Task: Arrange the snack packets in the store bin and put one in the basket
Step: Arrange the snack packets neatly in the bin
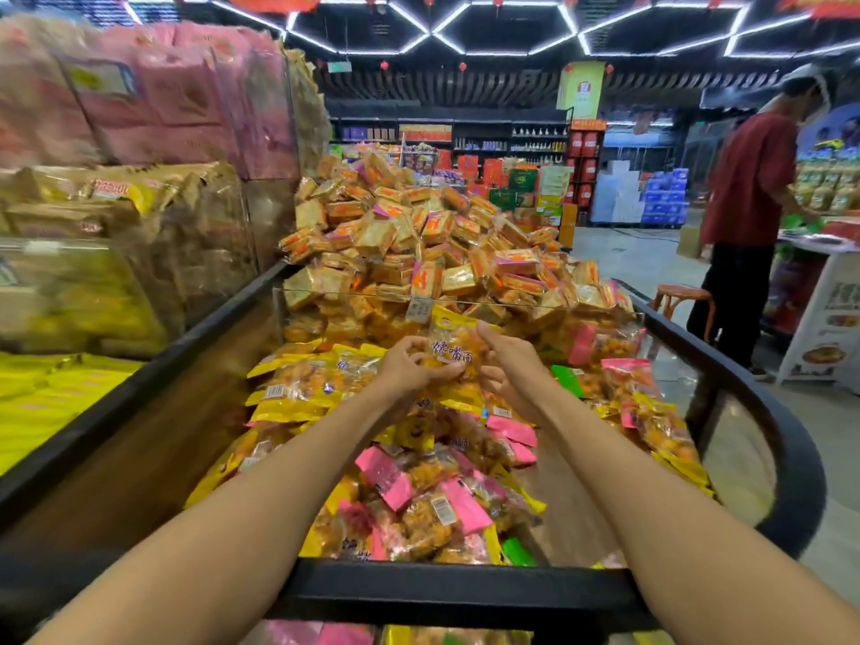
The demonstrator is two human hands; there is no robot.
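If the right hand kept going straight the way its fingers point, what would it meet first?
The right hand already pinches the yellow-topped snack packet, held with the left hand. Going on up and away, it would probably meet the clear divider, then the heaped orange packets; depth is unclear.

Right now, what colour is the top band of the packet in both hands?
Yellow, on the held snack packet; head view.

Hexagonal ceiling lights (433, 30), dark back shelves (484, 132), pale floor (642, 258), possibly wooden stool (681, 300).

A black-rimmed store bin (465, 593) holds heaped yellow and pink snack packets (419, 500).
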